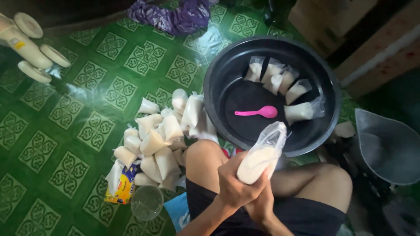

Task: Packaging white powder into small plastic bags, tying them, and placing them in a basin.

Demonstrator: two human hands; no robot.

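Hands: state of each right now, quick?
Left hand: closed around the filled plastic bag.
Right hand: mostly hidden beneath the left, at the bag's base; grip cannot be told.

Dark shorts (302, 216), plain, no visible print, covering the upper thighs. Bare forearms, no sleeves in view. Bare knees and lower thighs. Left hand (234, 185) and right hand (261, 205) bare: no gloves, rings, watch or wristband visible.

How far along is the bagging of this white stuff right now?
Done: a pile of filled bags lies on the green floor. In hand: both hands, left hand and right hand, hold one filled bag. Left: several bags wait in the black basin beside a pink spoon.
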